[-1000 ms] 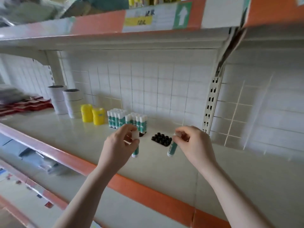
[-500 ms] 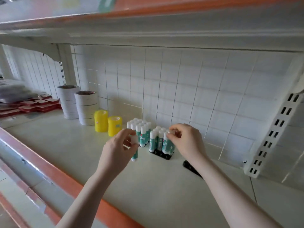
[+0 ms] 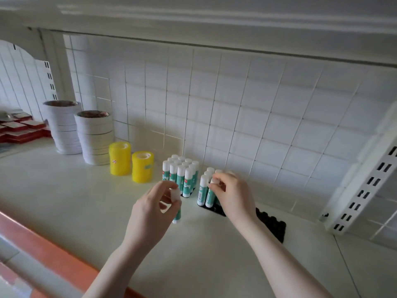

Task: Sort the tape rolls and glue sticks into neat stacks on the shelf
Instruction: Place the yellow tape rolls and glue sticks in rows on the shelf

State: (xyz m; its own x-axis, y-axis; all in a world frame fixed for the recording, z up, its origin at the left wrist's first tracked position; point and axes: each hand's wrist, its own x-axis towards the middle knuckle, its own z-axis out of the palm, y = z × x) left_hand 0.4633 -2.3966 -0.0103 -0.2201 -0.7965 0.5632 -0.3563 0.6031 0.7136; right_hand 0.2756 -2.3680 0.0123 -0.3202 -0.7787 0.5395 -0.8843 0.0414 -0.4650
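My left hand pinches a green-and-white glue stick by its white cap, held upright just above the shelf. My right hand pinches the cap of another glue stick standing in a black tray among a few others. A full block of glue sticks stands just left of that tray. Two yellow tape rolls stacks and two tall white tape stacks line the back left.
A second black tray with round holes lies right of my right arm. Red flat boxes sit at far left. A white slotted upright stands at right. The shelf has an orange front edge and a tiled back wall.
The view has moved closer and lower toward the shelf. My right hand has brought its glue stick from the open shelf into the black tray among the others. My left hand still holds its stick.
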